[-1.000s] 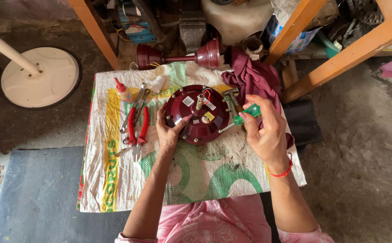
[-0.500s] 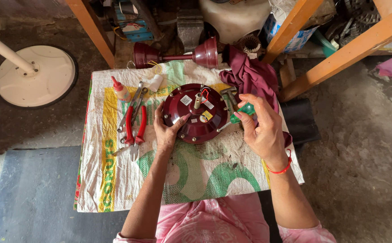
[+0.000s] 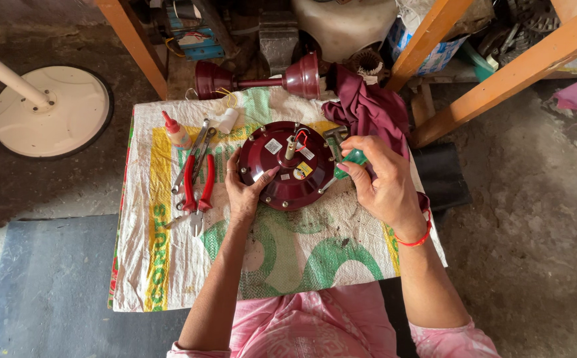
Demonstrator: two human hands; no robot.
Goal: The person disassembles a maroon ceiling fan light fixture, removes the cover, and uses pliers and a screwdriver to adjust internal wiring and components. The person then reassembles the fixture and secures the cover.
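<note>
A round dark red metal motor housing, like the body of a ceiling fan, lies in the middle of a white woven plastic sack with yellow and green print. All places below are told from this housing.

The left hand rests on the lower left edge of the housing, fingers spread over the rim and thumb on its top face; it steadies the housing more than it grips it. The right hand is just to the right of the housing, closed around a green-handled screwdriver whose shaft points toward the rim.

To the left of the housing lie red-handled pliers and a small bottle with a red cap. Behind it lies a dark red fan rod with two cone-shaped covers, and to the upper right a dark red cloth.
</note>
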